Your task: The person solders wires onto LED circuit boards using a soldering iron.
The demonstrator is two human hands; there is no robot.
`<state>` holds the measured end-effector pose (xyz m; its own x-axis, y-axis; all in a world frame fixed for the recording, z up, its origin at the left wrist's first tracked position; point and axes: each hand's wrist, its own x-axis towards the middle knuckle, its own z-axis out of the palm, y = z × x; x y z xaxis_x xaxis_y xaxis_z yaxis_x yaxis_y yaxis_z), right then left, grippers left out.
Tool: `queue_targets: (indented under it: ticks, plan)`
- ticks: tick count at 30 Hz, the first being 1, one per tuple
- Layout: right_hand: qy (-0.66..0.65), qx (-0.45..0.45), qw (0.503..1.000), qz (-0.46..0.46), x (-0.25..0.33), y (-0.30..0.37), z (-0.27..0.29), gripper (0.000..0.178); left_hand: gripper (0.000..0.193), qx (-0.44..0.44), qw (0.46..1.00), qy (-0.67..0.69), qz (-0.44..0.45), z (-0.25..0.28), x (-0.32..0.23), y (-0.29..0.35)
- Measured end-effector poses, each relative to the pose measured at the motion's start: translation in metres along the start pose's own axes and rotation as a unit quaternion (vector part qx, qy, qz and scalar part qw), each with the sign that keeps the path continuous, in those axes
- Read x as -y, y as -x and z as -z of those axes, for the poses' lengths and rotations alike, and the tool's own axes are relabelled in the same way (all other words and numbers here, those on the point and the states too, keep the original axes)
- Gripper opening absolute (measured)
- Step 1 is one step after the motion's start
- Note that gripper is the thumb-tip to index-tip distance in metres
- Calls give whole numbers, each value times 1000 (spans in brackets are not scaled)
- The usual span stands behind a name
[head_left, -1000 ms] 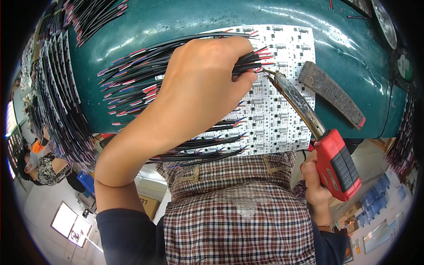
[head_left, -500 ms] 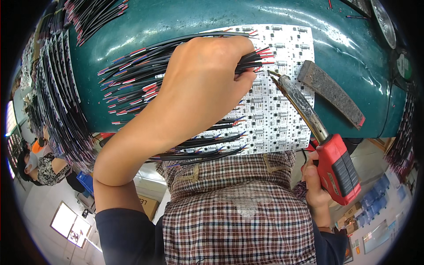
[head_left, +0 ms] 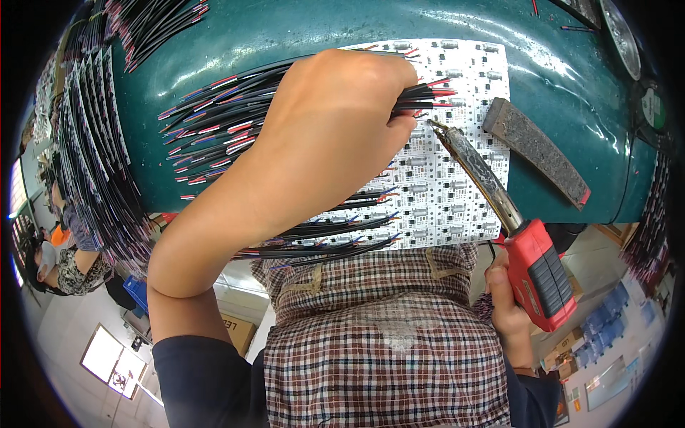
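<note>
My left hand (head_left: 349,100) is closed around a bunch of black cables (head_left: 428,93), whose stripped red and black ends stick out to the right over a white circuit board panel (head_left: 457,171). Its fingertips are mostly hidden under the hand. A red and black soldering iron (head_left: 544,277) is gripped by my right hand (head_left: 508,299) at lower right. The iron's tip meets or hovers just over the board by the left fingertips; contact cannot be told. More black cables (head_left: 207,135) lie in rows across the panel's left part, under my forearm.
A grey, rough bar (head_left: 535,150) rests partly over the panel's right edge on the green table (head_left: 285,32). Wired boards (head_left: 93,135) are stacked at the left, with a cable bundle (head_left: 157,25) at far left. A person (head_left: 71,260) sits beyond, left.
My left hand has shifted slightly right with the cables. The soldering iron's tip has moved a little left and down, nearer the left fingertips.
</note>
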<state>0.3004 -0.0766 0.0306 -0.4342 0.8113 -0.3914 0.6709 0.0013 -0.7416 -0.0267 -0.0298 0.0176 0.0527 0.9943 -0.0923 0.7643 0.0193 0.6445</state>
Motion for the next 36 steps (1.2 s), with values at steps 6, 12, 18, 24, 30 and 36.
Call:
queue_targets:
  ticks: [6,12,18,24,30,36]
  plan:
    - [1,11,1000,-15,9,1,9,27,20,-7,1000,-18,-13,-1,1,-1]
    - [-96,-59,993,26,10,-7,-4,17,24,-4,1000,-13,-23,-1,4,1]
    - [-140,-73,987,40,7,-6,-6,19,17,19,994,102,37,2,6,2]
    - [-168,-87,981,33,9,-7,-10,19,8,-97,995,11,22,3,4,5]
    - [-151,-70,985,43,5,-2,-7,19,6,-86,996,23,22,8,-13,16]
    - [-48,23,997,62,-6,4,2,24,14,-4,995,60,80,-12,-12,22]
